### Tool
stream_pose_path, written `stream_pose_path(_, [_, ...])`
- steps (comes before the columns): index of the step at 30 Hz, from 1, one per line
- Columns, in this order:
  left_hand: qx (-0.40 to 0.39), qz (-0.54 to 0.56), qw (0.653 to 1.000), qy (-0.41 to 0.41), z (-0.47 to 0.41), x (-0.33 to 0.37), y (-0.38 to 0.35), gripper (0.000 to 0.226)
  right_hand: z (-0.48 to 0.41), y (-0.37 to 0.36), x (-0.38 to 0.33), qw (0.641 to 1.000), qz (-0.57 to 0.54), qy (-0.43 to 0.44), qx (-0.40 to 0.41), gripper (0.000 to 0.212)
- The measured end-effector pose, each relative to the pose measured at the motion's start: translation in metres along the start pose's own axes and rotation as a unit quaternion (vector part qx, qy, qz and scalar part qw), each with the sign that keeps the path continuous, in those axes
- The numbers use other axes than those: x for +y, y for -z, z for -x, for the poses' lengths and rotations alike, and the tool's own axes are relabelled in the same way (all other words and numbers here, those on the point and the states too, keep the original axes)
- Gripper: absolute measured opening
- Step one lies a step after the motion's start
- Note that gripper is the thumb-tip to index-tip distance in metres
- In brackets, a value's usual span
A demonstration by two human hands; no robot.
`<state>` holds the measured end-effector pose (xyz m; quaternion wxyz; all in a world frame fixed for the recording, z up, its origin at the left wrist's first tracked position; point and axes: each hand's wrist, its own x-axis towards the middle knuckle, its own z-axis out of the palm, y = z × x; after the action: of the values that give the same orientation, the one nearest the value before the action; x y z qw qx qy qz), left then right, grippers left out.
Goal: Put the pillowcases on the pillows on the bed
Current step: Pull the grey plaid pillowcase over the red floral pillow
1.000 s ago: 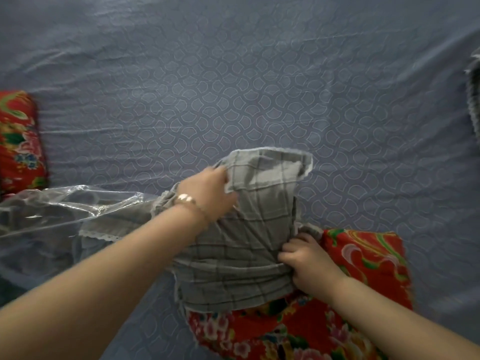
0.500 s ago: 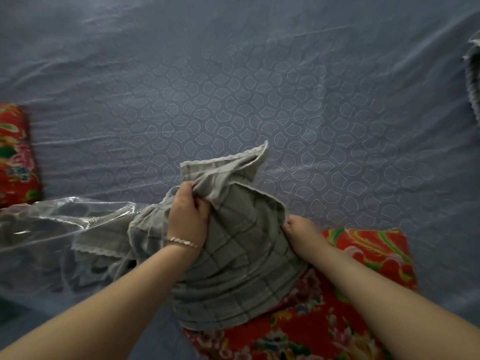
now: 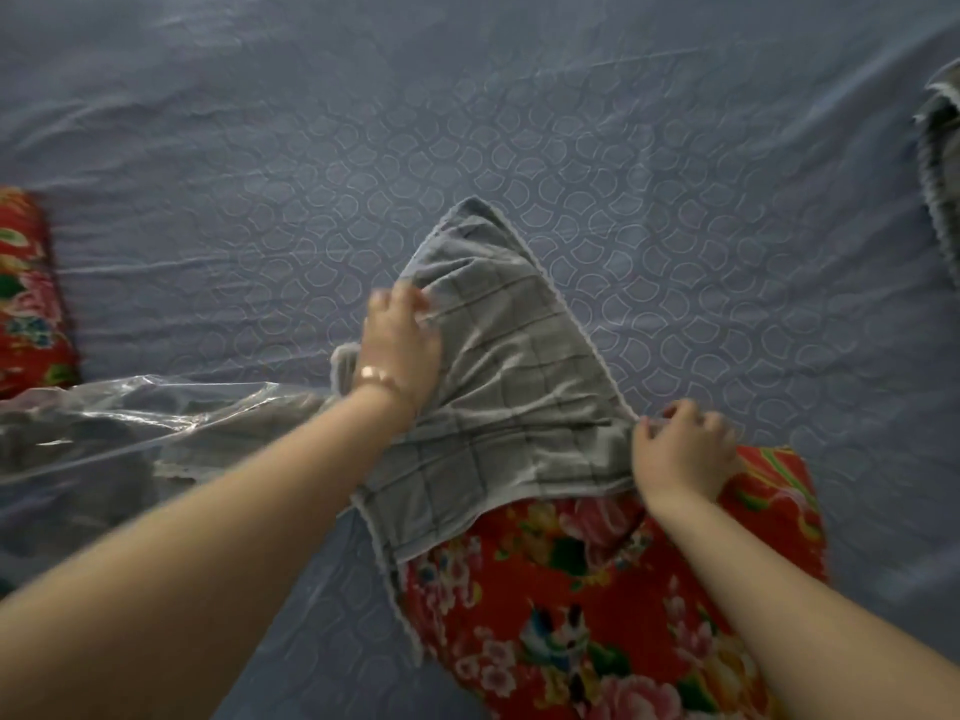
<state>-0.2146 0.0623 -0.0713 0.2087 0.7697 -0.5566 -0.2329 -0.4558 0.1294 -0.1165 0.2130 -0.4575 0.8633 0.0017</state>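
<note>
In the head view, the grey checked pillowcase (image 3: 519, 387) is seen laid over the far end of the red floral pillow (image 3: 597, 605) on the blue bed sheet (image 3: 260, 148), its bunched cloth gripped by the left hand (image 3: 400, 350) and its edge pinched by the right hand (image 3: 680, 449).

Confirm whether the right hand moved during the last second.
Yes. The right hand, pinching the gray pillowcase, shifted right and away from the person, toward the far corner of the red floral pillow.

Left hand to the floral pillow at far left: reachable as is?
Probably yes: only bare bedsheet lies between the left hand and that floral pillow, though the hand grips the grey pillowcase.
</note>
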Motion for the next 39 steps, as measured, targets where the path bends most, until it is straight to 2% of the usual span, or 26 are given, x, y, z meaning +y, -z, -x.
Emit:
stream_pose_path(2, [-0.002,-0.020,0.995,-0.101,0.052,-0.018,0.007,0.007,0.035,-0.004,-0.016,0.988,-0.037,0.132,0.077,0.012])
stream_pose_path(3, [-0.027,-0.037,0.991,-0.129,0.081,-0.032,0.011,0.017,0.056,-0.005,-0.021,0.975,-0.056,0.192,0.101,0.010])
stream_pose_path(4, [-0.075,-0.063,0.985,-0.141,0.105,-0.047,0.008,0.022,0.070,-0.007,-0.023,0.964,-0.058,0.240,0.101,0.011])
stream_pose_path(5, [-0.126,-0.094,0.977,-0.144,0.125,-0.063,0.007,0.026,0.086,-0.008,-0.024,0.958,-0.055,0.273,0.065,0.011])
stream_pose_path(6, [-0.172,-0.130,0.968,-0.129,0.140,-0.080,0.005,0.031,0.101,-0.010,-0.027,0.958,-0.050,0.283,-0.003,0.009])
stream_pose_path(7, [-0.206,-0.172,0.956,-0.115,0.150,-0.095,0.001,0.033,0.114,-0.014,-0.029,0.959,-0.050,0.266,-0.088,0.005])
stream_pose_path(8, [-0.208,-0.190,0.953,-0.109,0.155,-0.104,-0.002,0.032,0.125,-0.018,-0.031,0.956,-0.052,0.231,-0.171,0.008])
stream_pose_path(9, [-0.188,-0.182,0.960,-0.101,0.156,-0.110,-0.008,0.026,0.132,-0.023,-0.032,0.955,-0.059,0.194,-0.218,0.014])
stream_pose_path(11, [-0.140,-0.077,0.987,-0.030,0.151,-0.109,-0.011,0.026,0.140,-0.027,-0.040,0.951,-0.100,0.136,-0.258,0.028])
stream_pose_path(13, [-0.135,0.037,0.990,0.016,0.157,-0.111,-0.010,0.026,0.147,-0.027,-0.056,0.933,-0.219,0.090,-0.273,0.031])
stream_pose_path(15, [-0.191,0.075,0.978,-0.042,0.176,-0.108,0.004,0.031,0.152,-0.027,-0.069,0.908,-0.282,0.062,-0.304,0.032])
stream_pose_path(17, [-0.324,0.076,0.939,-0.091,0.190,-0.103,0.022,0.039,0.155,-0.030,-0.075,0.926,-0.205,0.089,-0.305,0.043])
stream_pose_path(19, [-0.432,0.043,0.898,-0.075,0.177,-0.103,0.037,0.038,0.164,-0.034,-0.070,0.932,-0.156,0.102,-0.310,0.041])
stream_pose_path(20, [-0.434,0.030,0.899,-0.054,0.164,-0.103,0.041,0.031,0.168,-0.036,-0.064,0.926,-0.168,0.093,-0.326,0.037])
stream_pose_path(21, [-0.386,0.030,0.922,-0.024,0.151,-0.102,0.045,0.026,0.174,-0.037,-0.059,0.916,-0.199,0.074,-0.341,0.033])
stream_pose_path(23, [-0.183,0.059,0.979,0.070,0.115,-0.099,0.047,0.020,0.186,-0.035,-0.054,0.901,-0.252,0.029,-0.352,0.036])
stream_pose_path(24, [-0.103,0.067,0.983,0.139,0.096,-0.097,0.046,0.023,0.189,-0.035,-0.053,0.896,-0.270,0.012,-0.352,0.039])
stream_pose_path(25, [-0.077,0.066,0.973,0.209,0.078,-0.095,0.045,0.036,0.191,-0.035,-0.053,0.895,-0.280,0.007,-0.348,0.039])
stream_pose_path(27, [-0.132,0.071,0.940,0.307,0.050,-0.092,0.039,0.061,0.194,-0.035,-0.055,0.900,-0.280,0.010,-0.334,0.037])
stream_pose_path(28, [-0.161,0.079,0.928,0.326,0.042,-0.088,0.037,0.065,0.194,-0.037,-0.055,0.899,-0.287,0.008,-0.331,0.033])
stream_pose_path(31, [-0.205,0.042,0.937,0.281,0.035,-0.075,0.027,0.043,0.198,-0.044,-0.055,0.885,-0.316,-0.009,-0.342,0.016])
stream_pose_path(33, [-0.212,0.004,0.944,0.254,0.039,-0.063,0.026,0.035,0.205,-0.050,-0.058,0.898,-0.281,-0.017,-0.337,0.005])
stream_pose_path(35, [-0.175,0.030,0.951,0.253,0.038,-0.055,0.026,0.036,0.217,-0.052,-0.062,0.913,-0.246,-0.022,-0.325,0.012])
stream_pose_path(37, [-0.095,0.100,0.953,0.269,0.027,-0.050,0.030,0.038,0.228,-0.046,-0.066,0.913,-0.246,-0.010,-0.324,0.026])
stream_pose_path(39, [-0.040,0.134,0.958,0.251,0.012,-0.043,0.035,0.037,0.225,-0.032,-0.063,0.918,-0.242,-0.022,-0.312,0.025])
